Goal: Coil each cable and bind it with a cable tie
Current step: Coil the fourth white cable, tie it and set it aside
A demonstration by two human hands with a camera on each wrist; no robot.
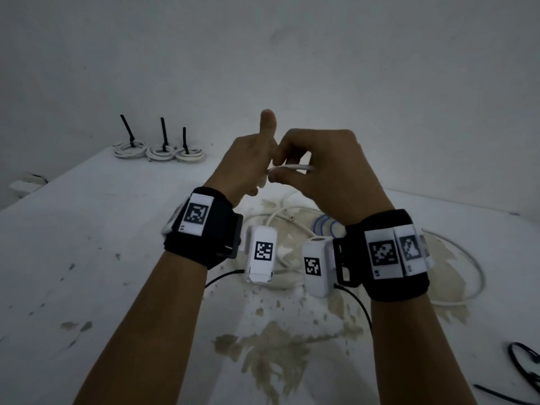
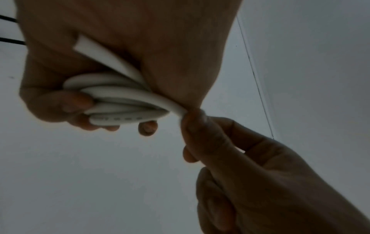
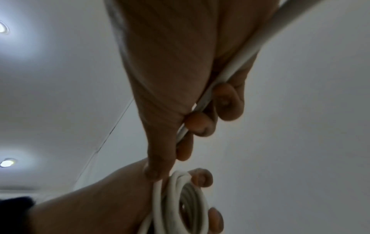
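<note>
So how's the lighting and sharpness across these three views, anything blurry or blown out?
Head view: dim, bluish, edges bowed by the wide lens, three bound white cable coils readable. Left wrist view: dark, left hand underexposed, white coiled cable soft. Right wrist view: round ceiling lights glare, right hand motion-blurred.

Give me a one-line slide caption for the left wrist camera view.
Left hand grips a coiled white cable while the right hand pinches its free strand beside the coil.

No text can be read; the white cable (image 2: 120, 117) bears only blurred, illegible print.
</note>
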